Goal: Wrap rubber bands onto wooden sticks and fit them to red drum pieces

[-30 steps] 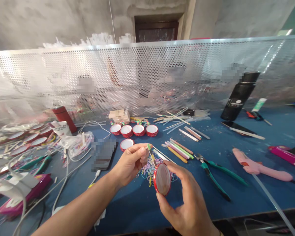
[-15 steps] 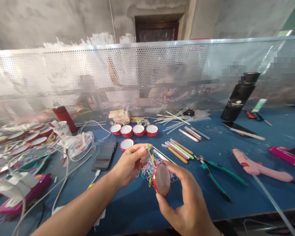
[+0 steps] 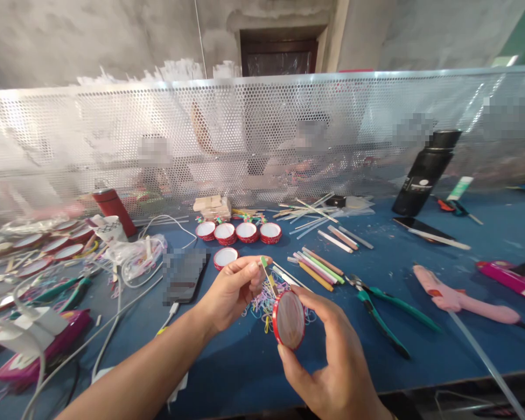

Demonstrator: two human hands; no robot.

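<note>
My right hand (image 3: pixel 336 350) grips a small toy drum (image 3: pixel 290 321) by its red rim, between thumb and fingers, with its pale round face turned toward me. My left hand (image 3: pixel 234 289) is closed in a pinch on the green end of a thin stick (image 3: pixel 272 283). The stick's lower end meets the top of the drum's rim; whether it is fixed there I cannot tell. Behind and below the hands lies a pile of coloured rubber bands (image 3: pixel 262 306). Several similar drums (image 3: pixel 247 231) stand in a row farther back, with another drum (image 3: pixel 226 256) in front.
Coloured glue sticks (image 3: pixel 317 271) and green-handled pliers (image 3: pixel 387 315) lie right of my hands. Beyond them is a pink glue gun (image 3: pixel 464 297). A black bottle (image 3: pixel 426 175) stands near the perforated metal screen (image 3: pixel 254 111). A phone (image 3: pixel 186 277), cables and a red bottle (image 3: pixel 114 210) are left.
Almost nothing differs. The drum in my right hand has turned very slightly toward me; both hands keep their holds.
</note>
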